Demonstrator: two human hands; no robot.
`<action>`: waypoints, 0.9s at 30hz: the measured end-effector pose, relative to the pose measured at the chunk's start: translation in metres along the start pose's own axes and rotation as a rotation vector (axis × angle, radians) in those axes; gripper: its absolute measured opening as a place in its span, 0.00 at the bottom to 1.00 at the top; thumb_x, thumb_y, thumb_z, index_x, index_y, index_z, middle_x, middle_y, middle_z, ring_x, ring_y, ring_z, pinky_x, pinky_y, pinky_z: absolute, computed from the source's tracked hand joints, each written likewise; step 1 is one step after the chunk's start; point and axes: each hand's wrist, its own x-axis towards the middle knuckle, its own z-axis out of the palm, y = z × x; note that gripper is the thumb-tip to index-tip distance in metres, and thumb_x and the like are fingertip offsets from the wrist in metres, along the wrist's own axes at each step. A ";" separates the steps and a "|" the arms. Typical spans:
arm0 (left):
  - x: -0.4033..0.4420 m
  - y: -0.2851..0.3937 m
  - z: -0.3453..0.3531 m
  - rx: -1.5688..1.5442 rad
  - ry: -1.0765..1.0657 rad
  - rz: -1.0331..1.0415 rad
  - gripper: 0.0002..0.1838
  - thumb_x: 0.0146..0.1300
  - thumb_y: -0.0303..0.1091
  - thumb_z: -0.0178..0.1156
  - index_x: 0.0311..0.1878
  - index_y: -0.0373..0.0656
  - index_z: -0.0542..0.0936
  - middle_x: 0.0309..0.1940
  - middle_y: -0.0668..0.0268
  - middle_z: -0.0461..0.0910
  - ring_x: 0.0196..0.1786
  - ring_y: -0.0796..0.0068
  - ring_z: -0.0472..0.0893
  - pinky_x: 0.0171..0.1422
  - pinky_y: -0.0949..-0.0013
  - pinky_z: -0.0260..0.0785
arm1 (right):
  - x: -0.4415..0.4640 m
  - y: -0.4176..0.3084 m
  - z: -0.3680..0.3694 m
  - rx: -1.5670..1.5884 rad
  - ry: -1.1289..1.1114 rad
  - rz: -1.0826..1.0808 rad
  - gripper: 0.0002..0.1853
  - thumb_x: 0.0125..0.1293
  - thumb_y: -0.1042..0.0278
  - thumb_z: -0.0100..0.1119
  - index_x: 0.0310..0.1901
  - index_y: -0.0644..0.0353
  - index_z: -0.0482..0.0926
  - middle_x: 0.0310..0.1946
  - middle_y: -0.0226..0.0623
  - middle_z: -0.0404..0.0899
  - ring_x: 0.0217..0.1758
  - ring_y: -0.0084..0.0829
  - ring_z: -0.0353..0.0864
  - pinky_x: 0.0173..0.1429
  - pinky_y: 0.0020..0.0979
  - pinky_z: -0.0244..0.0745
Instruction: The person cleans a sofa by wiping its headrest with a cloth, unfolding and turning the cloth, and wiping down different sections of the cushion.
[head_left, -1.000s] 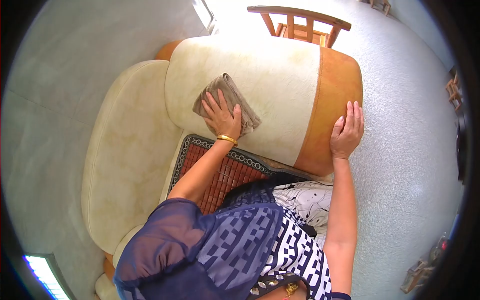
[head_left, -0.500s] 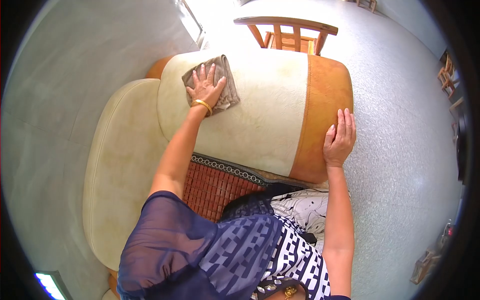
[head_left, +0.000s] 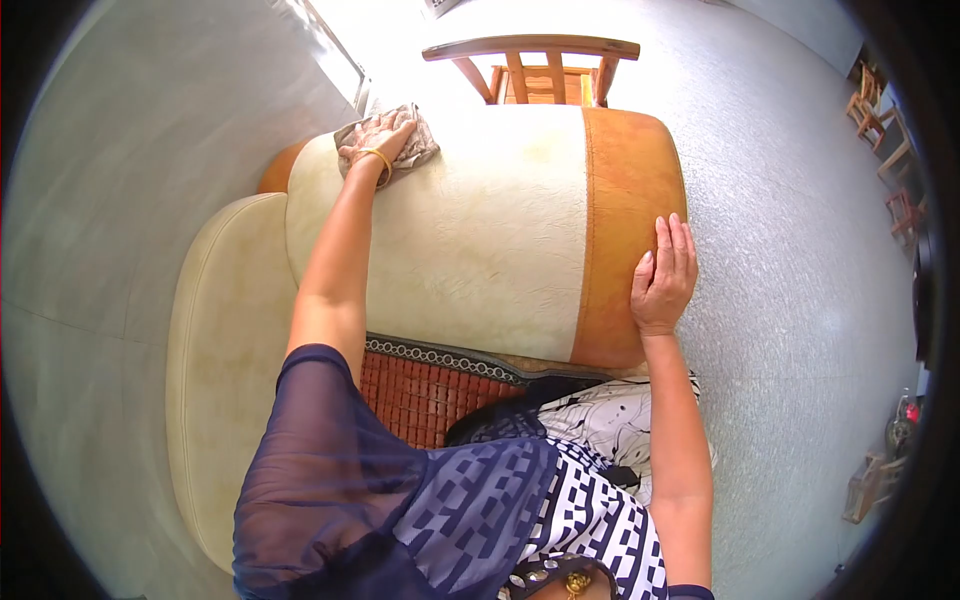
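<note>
My left hand (head_left: 378, 140), with a gold bangle at the wrist, presses down on a crumpled grey-brown cloth (head_left: 420, 150) and holds it against the sofa's armrest. The cloth lies at the far left of the cream armrest top (head_left: 450, 230), near its rounded edge. Some of the left fingertips are hard to make out against the cloth. My right hand (head_left: 665, 280) rests on the orange end panel (head_left: 630, 190) of the armrest, fingers stretched out and holding nothing.
Left of the armrest is the cream sofa back (head_left: 230, 370), beside a grey wall (head_left: 110, 220). A red-brown tile mat (head_left: 425, 395) with a patterned border covers the seat. Beyond the armrest stands a wooden chair (head_left: 545, 80); more wooden furniture (head_left: 870, 110) lines the right side.
My left hand has slid the cloth away and to the left on the armrest, and the cloth is more bunched. My right hand stays on the orange panel. The view has shifted slightly.
</note>
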 end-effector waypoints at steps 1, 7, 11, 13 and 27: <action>-0.002 0.004 -0.002 -0.001 -0.001 0.004 0.39 0.62 0.69 0.34 0.74 0.65 0.53 0.77 0.74 0.45 0.78 0.64 0.44 0.77 0.44 0.39 | 0.000 0.000 0.000 0.006 0.003 -0.003 0.24 0.63 0.67 0.46 0.61 0.61 0.72 0.64 0.42 0.69 0.68 0.45 0.65 0.71 0.43 0.59; -0.022 0.031 -0.010 0.006 -0.051 0.019 0.40 0.62 0.70 0.32 0.75 0.64 0.50 0.77 0.74 0.44 0.78 0.62 0.42 0.78 0.46 0.36 | -0.002 -0.001 0.001 -0.001 0.008 0.001 0.24 0.62 0.67 0.45 0.61 0.60 0.72 0.64 0.43 0.69 0.68 0.45 0.65 0.71 0.43 0.59; -0.035 0.052 -0.007 -0.037 -0.038 0.069 0.41 0.60 0.70 0.34 0.75 0.65 0.50 0.77 0.71 0.43 0.79 0.59 0.41 0.75 0.37 0.33 | -0.003 -0.002 0.001 -0.014 0.005 0.004 0.24 0.62 0.67 0.45 0.61 0.60 0.72 0.64 0.43 0.69 0.68 0.45 0.65 0.71 0.43 0.59; -0.037 0.057 -0.005 -0.042 -0.014 0.085 0.41 0.59 0.71 0.35 0.75 0.66 0.51 0.77 0.71 0.44 0.79 0.59 0.41 0.74 0.34 0.33 | -0.002 -0.002 0.001 -0.024 0.003 -0.006 0.25 0.62 0.67 0.46 0.62 0.60 0.72 0.64 0.43 0.69 0.68 0.45 0.65 0.71 0.43 0.59; -0.098 0.072 0.018 -0.090 0.203 0.254 0.39 0.60 0.69 0.40 0.74 0.69 0.55 0.77 0.72 0.47 0.78 0.60 0.43 0.72 0.30 0.33 | 0.001 -0.002 -0.003 0.004 0.013 0.004 0.24 0.62 0.67 0.46 0.60 0.61 0.73 0.63 0.43 0.70 0.67 0.46 0.66 0.70 0.43 0.60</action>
